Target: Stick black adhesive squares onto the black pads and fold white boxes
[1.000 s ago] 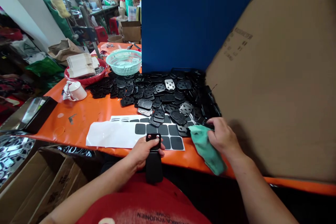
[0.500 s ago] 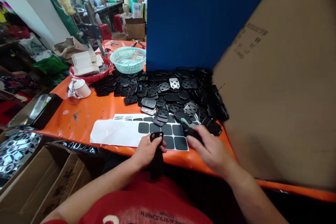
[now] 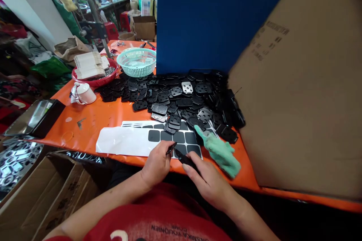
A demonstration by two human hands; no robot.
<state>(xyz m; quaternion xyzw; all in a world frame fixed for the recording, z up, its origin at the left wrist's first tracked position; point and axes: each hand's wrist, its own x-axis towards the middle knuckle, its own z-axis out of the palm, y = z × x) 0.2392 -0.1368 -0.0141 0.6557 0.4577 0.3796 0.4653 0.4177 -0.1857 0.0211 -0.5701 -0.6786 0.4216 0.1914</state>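
My left hand (image 3: 156, 164) and my right hand (image 3: 205, 180) meet at the near edge of the orange table (image 3: 93, 118), both closed on a thin black plastic piece (image 3: 181, 156) held between them. Just beyond lies a white backing sheet (image 3: 124, 143) carrying several black square stickers (image 3: 181, 138). A green cloth (image 3: 220, 150) rests on the table to the right of my hands, touched by neither. A big heap of black plastic parts (image 3: 181, 99) covers the table's middle.
A blue panel (image 3: 209, 19) and a large cardboard sheet (image 3: 305, 90) stand at the back and right. A teal basket (image 3: 136, 61), a red tray of paper bundles (image 3: 92, 69), a white cup (image 3: 83, 94) and a scale (image 3: 34, 118) sit to the left. Cardboard boxes (image 3: 42, 199) are below.
My right hand let go of the green cloth, picked a black piece from the heap's edge, and brought it to my left hand. The cloth now lies on the table.
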